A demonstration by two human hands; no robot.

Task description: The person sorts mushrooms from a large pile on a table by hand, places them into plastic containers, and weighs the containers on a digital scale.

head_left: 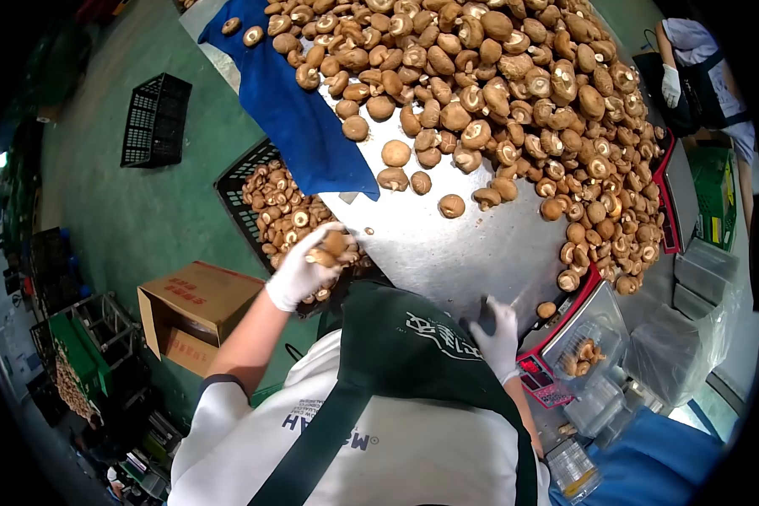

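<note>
White gloves cover both hands. My left hand [305, 268] is closed around brown mushrooms [334, 244], above a black crate [236, 192] full of smaller mushrooms [280, 202]. At the near edge of the metal table [447, 261], my right hand [497, 336] has its fingers apart and nothing in them. A large heap of mushrooms [514, 93] covers the far and right parts of the table, with several loose ones [451, 206] nearer me. A blue cloth [299, 126] hangs over the table's left edge.
To my right, a red scale [544, 381] bears a clear tray of mushrooms [584, 357], beside stacked clear trays [707, 271]. A cardboard box [198, 308] and an empty black crate [156, 121] lie on the floor at left. Another person [702, 67] stands at upper right.
</note>
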